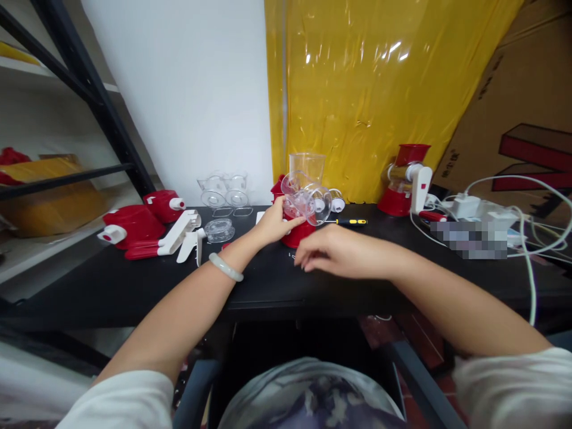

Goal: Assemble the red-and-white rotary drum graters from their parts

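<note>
My left hand [273, 223], with a pale bangle on its wrist, grips a clear plastic housing [307, 199] that sits on a red base [295, 234] in the middle of the black table [134, 286]. My right hand [330, 253] rests palm down on the table just in front of that base, fingers curled toward the tabletop; I cannot make out anything under them. A yellow-handled screwdriver [351, 221] lies just behind my right hand.
Red and white grinder parts [143, 229] lie at the left, clear plastic cups [223, 190] behind them. An assembled red grinder [404, 179] stands at the right beside white cables and a power strip [473, 208]. Yellow plastic sheet and a cardboard box stand behind.
</note>
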Available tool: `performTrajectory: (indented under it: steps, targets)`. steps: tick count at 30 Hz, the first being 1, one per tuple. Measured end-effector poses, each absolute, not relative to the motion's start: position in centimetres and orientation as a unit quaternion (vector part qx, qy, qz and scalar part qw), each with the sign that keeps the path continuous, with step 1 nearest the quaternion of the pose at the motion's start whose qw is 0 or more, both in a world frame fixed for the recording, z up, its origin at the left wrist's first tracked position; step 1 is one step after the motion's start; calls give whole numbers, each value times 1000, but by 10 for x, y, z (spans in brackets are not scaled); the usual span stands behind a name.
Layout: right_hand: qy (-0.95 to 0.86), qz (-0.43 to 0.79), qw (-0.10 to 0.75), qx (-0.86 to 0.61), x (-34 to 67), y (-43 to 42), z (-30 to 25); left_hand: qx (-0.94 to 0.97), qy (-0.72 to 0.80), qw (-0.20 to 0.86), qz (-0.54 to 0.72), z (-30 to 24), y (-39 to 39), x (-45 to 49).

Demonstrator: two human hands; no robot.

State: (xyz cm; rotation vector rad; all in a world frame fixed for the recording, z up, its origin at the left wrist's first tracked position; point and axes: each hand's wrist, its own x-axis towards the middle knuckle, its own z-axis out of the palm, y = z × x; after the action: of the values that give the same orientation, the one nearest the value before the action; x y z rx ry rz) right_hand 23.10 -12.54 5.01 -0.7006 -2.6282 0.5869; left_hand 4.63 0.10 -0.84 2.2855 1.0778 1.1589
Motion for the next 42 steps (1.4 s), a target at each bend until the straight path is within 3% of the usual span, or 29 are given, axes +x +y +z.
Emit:
performTrajectory:
  steps: [6, 15, 22, 27, 35, 42]
  targets:
    - [-917, 233, 153, -285, 240, -60, 28, 777, 430, 130, 442, -10, -2, 47]
    - [-884, 329, 200, -265, 250, -49, -4, 811, 420, 153, 376, -4, 6, 35]
    - [-854, 303, 295, -303, 247, -52, -2, 829, 416, 251, 277, 16, 3, 15]
    - [-838, 302, 310, -331, 250, -49, -1, 829, 437, 251, 242, 21, 0, 12]
    - [-803, 279, 341, -402, 258, -30, -8, 790, 475, 341, 182, 24, -6, 16]
    - [-810, 202, 326, -444, 266, -27, 0, 795, 482, 329, 164, 17, -5, 20]
